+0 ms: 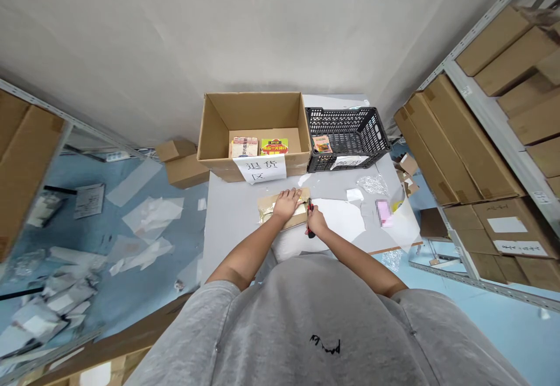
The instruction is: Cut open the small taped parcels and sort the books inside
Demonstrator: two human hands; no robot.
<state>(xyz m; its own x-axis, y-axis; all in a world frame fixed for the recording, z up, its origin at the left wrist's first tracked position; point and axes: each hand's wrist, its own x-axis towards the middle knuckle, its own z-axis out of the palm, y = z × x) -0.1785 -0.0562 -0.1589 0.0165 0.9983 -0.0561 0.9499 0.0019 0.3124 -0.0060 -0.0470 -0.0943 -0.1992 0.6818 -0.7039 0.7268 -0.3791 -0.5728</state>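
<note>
Nearest: grey T-shirt (306,322)
Left hand (285,205): fingers spread flat, pressing on brown-paper parcel (275,214)
Right hand (317,223): fingers curled shut around red-black utility knife (310,218)
Desk (236,217): white paper sheet (336,220) just beside parcel

Cutter (310,206) in right hand (317,221), left hand (286,204) on parcel (265,211)

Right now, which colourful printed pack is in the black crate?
The small orange one in the black plastic crate; the other two lie in the brown cardboard box.

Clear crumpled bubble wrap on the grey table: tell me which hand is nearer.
Right hand: it is below and left of the clear crumpled bubble wrap in the head view. The left hand is farther left.
</note>
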